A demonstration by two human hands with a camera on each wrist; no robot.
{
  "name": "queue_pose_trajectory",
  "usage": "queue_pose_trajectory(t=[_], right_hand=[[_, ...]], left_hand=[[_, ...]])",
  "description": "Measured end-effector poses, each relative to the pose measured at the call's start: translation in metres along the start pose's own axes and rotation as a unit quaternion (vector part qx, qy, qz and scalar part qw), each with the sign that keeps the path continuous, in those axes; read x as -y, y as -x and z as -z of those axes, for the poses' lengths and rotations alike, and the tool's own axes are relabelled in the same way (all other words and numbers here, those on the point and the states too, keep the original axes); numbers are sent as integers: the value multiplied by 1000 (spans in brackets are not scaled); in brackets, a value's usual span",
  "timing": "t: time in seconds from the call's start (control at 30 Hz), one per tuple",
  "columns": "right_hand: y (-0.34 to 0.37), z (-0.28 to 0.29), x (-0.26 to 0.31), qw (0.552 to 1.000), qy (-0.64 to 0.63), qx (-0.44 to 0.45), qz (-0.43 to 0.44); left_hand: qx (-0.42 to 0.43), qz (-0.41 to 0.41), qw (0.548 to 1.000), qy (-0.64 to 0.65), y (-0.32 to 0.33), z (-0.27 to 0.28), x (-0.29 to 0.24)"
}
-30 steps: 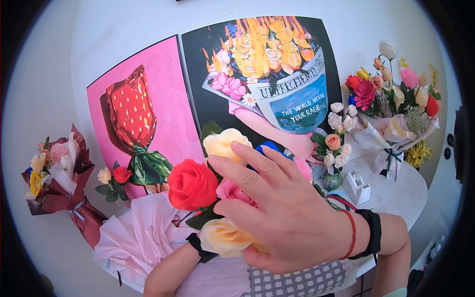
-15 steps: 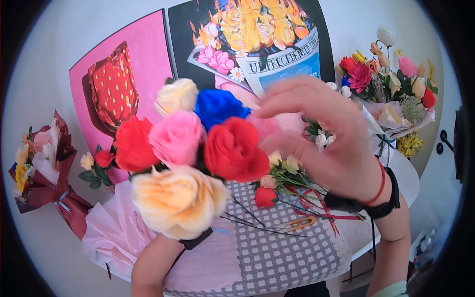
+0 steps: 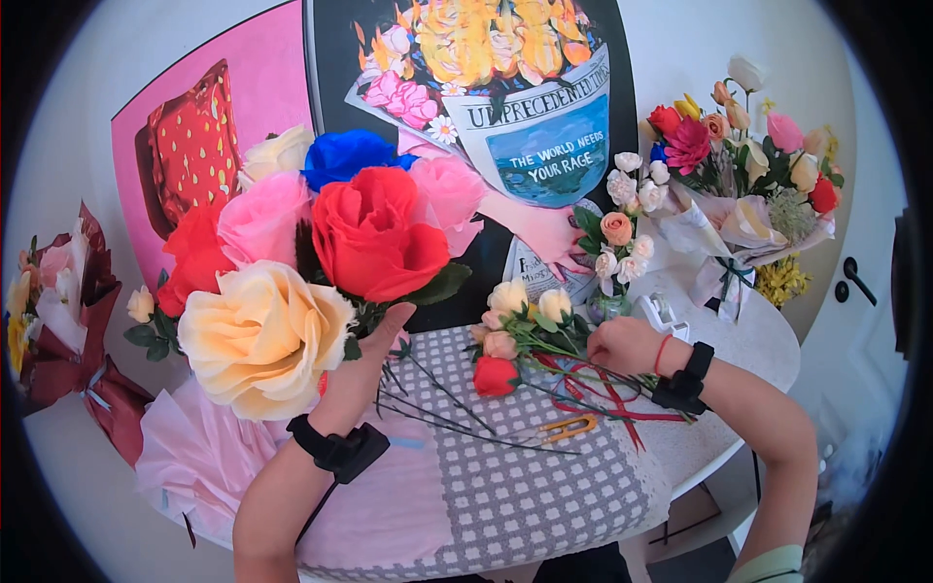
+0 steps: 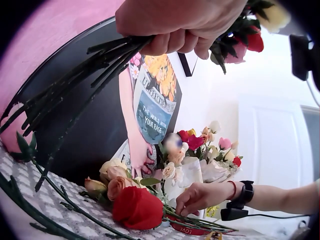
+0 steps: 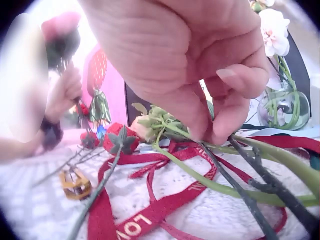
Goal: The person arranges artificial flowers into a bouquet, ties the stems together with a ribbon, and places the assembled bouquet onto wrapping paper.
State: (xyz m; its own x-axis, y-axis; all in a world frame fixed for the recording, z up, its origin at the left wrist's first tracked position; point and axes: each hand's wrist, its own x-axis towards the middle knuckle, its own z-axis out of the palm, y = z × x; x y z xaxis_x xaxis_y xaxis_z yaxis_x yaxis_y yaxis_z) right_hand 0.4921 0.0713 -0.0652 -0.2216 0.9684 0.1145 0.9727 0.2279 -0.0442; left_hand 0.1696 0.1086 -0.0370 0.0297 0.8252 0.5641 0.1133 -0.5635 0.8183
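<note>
My left hand point(image 3: 362, 374) holds a bunch of large artificial roses upright, with a cream-orange rose point(image 3: 272, 335), a red rose point(image 3: 377, 238) and a blue rose point(image 3: 352, 158) among them. In the left wrist view its fingers wrap round the dark green stems point(image 4: 75, 82), which stick out below the fist. Over at the right of the table, my right hand point(image 3: 627, 345) is down at a pile of smaller flowers. Its thumb and fingertips come together on a flower stem point(image 5: 215, 167) beside other green stems. A small red rose point(image 3: 496, 376) lies near the right hand.
Red ribbon point(image 5: 145, 225) lies under the stems, with yellow-handled snips point(image 3: 569, 426) nearby on the checked cloth point(image 3: 544, 486). Pink wrapping paper point(image 3: 204, 447) is at left. Wrapped bouquets point(image 3: 743, 228) and a small glass vase point(image 3: 609, 307) stand at the back; two paintings lean behind.
My right hand has left the rose bunch and moved right and down to the loose stems on the table. The left hand has shifted the bunch leftward, tilting it so its underside shows.
</note>
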Motion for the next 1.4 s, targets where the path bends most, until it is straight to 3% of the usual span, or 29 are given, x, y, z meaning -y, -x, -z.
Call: queue_pose_trajectory(t=[0.07,0.13,0.2,0.27,0.3,0.37,0.43,0.5,0.57,0.6,0.63,0.7,0.73,0.8,0.97,1.17,1.23,1.3,1.37,1.4], right_hand=[[-1,2,-5,991,-123,35,45],[-4,0,-9,991,-126,6,53],[-4,4,-6,989,-130,-22,60],[-4,13,4,994,-70,-44,-65],[-6,9,0,994,-71,-46,-65],[-11,0,-11,994,-77,47,-61],[-10,2,-12,993,-96,20,-60],[-8,10,-9,992,-113,-3,-55],[-6,21,-7,966,-231,-71,-98],[-5,23,-12,942,-315,-90,-77],[-7,26,-11,942,-314,-88,-76],[-5,36,-7,877,-436,-203,-16],[-4,43,-4,877,-435,-201,-17],[-1,57,7,820,-522,-233,29],[-17,70,42,777,-568,-265,59],[-45,46,126,677,-671,-263,149],[-55,35,143,673,-665,-277,169],[-64,28,150,667,-658,-293,190],[-74,26,153,649,-665,-305,206],[-79,27,152,662,-628,-346,217]], left_hand=[[-7,-17,1000,10,1,-3,0],[-13,-32,999,21,2,-4,-1],[3,7,1000,12,3,-3,-4],[5,-13,1000,27,2,-4,-1],[6,-34,999,42,2,-3,0],[24,-10,998,54,1,0,-1],[40,13,997,68,-1,0,-1],[-13,-2,998,67,-1,-3,-1],[-30,17,995,91,-2,-6,-3],[-45,36,992,115,-4,-7,-5],[-47,37,992,116,-4,-7,-7],[-43,44,983,171,-5,-7,-13],[-53,44,983,170,-6,-8,-12],[-54,59,983,168,-4,-9,-16],[-39,47,982,181,-8,-6,-10],[-11,8,981,192,-7,-3,5],[3,17,981,194,-5,1,7],[90,49,982,158,-6,10,22],[52,-73,996,-3,0,7,39],[36,52,978,199,-17,22,113]])
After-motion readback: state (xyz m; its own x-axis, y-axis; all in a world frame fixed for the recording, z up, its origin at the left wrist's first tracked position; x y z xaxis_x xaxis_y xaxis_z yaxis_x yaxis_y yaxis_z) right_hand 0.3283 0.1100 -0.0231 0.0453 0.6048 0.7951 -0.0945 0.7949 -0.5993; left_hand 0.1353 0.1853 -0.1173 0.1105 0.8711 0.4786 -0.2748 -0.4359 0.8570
